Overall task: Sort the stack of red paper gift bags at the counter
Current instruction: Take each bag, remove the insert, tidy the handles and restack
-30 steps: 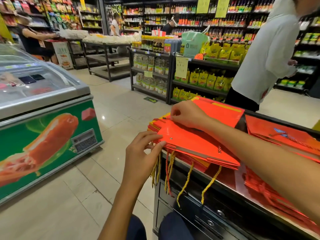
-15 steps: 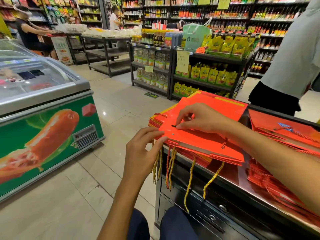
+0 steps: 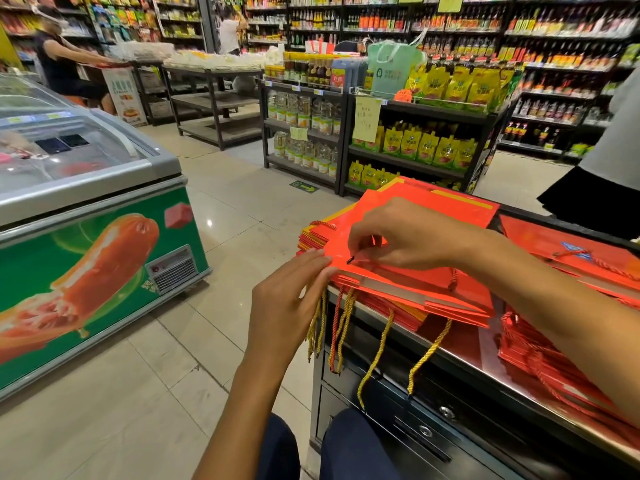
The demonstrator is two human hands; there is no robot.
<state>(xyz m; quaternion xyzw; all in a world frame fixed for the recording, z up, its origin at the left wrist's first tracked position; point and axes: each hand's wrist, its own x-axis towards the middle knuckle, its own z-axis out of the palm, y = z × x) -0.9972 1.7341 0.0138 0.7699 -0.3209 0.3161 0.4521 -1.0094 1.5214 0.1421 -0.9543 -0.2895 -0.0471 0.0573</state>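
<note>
A stack of flat red paper gift bags (image 3: 426, 292) lies on the left end of the counter (image 3: 462, 355). Yellow and red cord handles (image 3: 377, 355) hang from it over the counter's front edge. My right hand (image 3: 412, 237) rests on the top bag, its curled fingers pinching a small dark cord tip (image 3: 350, 260) near the bag's near-left corner. The straight fingertips of my left hand (image 3: 287, 299) touch the left corner of the stack's upper bags.
More red bags lie in a pile at the counter's right end (image 3: 568, 362) and behind it (image 3: 568, 247). Drawers (image 3: 433, 424) sit under the counter. A chest freezer (image 3: 86, 237) stands left across the tiled aisle. A person (image 3: 606, 174) stands beyond the counter.
My right hand has slid from the stack's far side toward its near-left corner and now pinches the cord tip. My left hand stays at the corner. The person beyond the counter moved right.
</note>
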